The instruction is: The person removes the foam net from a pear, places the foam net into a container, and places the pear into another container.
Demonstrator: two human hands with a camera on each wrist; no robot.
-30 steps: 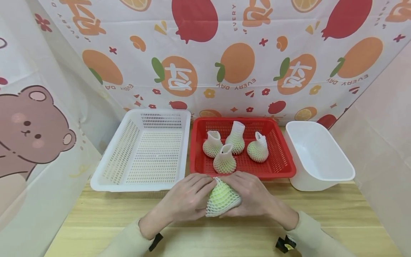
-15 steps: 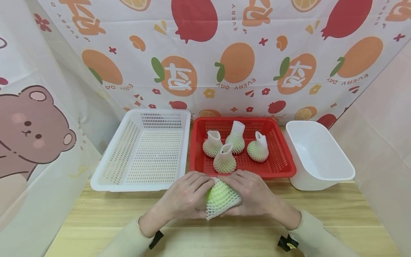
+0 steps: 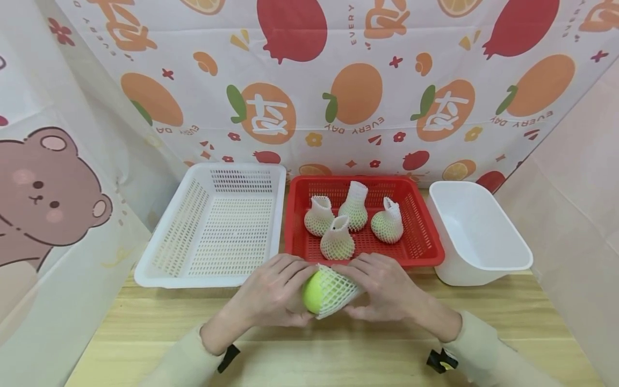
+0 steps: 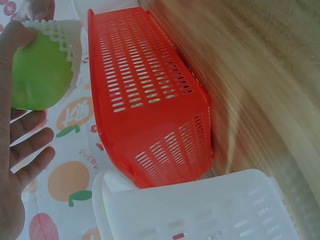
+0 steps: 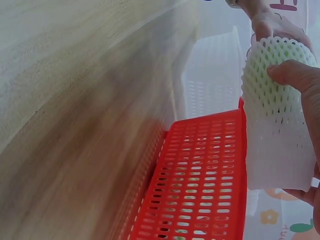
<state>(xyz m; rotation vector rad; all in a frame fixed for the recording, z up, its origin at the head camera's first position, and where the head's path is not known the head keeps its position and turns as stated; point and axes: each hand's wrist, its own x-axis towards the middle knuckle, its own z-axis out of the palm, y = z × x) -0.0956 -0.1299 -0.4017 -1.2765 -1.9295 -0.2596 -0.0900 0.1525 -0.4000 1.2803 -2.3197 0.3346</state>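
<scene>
A green apple (image 3: 312, 294) sits partly inside a white foam net sleeve (image 3: 338, 290), its bare end facing left. My left hand (image 3: 271, 293) holds the apple; in the left wrist view its thumb lies on the green apple (image 4: 40, 75) by the net's edge, while several fingers spread below. My right hand (image 3: 387, 290) grips the sleeve from the right side. In the right wrist view the thumb presses on the foam net (image 5: 280, 110), whose loose end hangs past the fruit. Both hands are just in front of the red basket (image 3: 411, 260).
Several fruits in foam nets (image 3: 337, 244) stand inside the red basket. To its left is a white slotted basket (image 3: 203, 280), and to its right a deep white tub (image 3: 503, 267). A fruit-print cloth (image 3: 309, 107) hangs behind, above the wooden table (image 3: 169, 317).
The apple's left end, earlier covered by the net, is now bare. The net's edge has shifted right along the fruit, and my right hand has moved slightly right.
</scene>
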